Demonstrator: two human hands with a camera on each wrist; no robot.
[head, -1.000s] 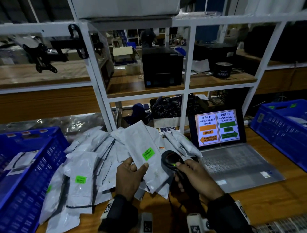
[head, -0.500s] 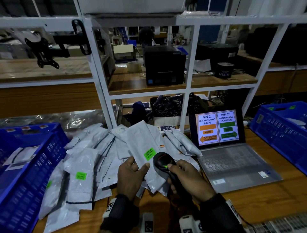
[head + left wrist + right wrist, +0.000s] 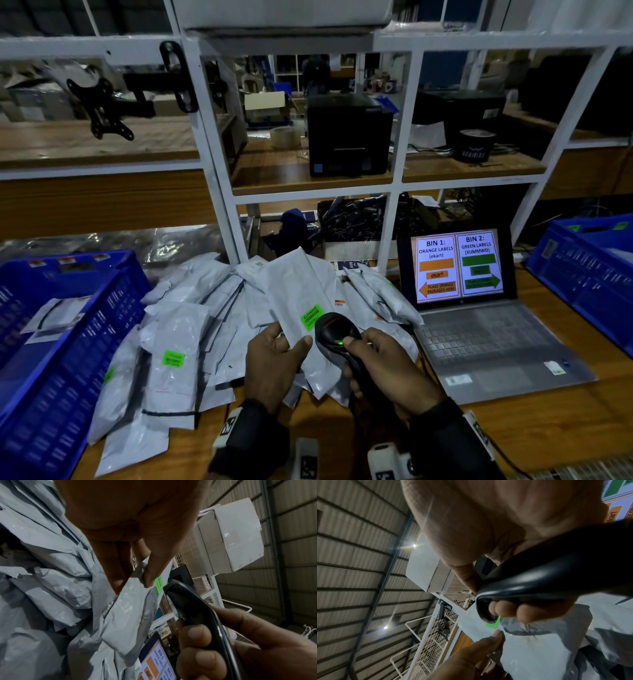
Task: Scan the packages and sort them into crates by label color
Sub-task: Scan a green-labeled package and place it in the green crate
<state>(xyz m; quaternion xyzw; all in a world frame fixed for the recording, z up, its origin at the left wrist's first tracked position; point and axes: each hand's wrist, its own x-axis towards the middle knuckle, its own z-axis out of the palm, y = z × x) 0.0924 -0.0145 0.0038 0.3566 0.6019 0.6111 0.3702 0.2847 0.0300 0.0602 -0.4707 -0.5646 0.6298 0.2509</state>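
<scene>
My left hand [image 3: 274, 356] pinches a grey package [image 3: 301, 294] between thumb and fingers and holds it tilted above the pile. Its green label [image 3: 311, 317] faces up. My right hand [image 3: 383, 363] grips a black barcode scanner [image 3: 337, 334], whose head sits right beside the label with a green light lit on top. The left wrist view shows the thumb on the package [image 3: 130, 615] and the scanner [image 3: 193, 608] close to the green label [image 3: 159, 584]. In the right wrist view the scanner [image 3: 539, 577] hangs over the package [image 3: 539, 649].
A pile of grey packages [image 3: 191, 329] covers the wooden table, one with a green label [image 3: 173, 358]. A blue crate [image 3: 51, 342] stands at the left, another blue crate [image 3: 589, 274] at the right. An open laptop [image 3: 459, 267] shows the bin guide. White shelving [image 3: 219, 192] rises behind.
The scanner has moved left and up toward the green label. The package has stayed in my left hand, shifting slightly.
</scene>
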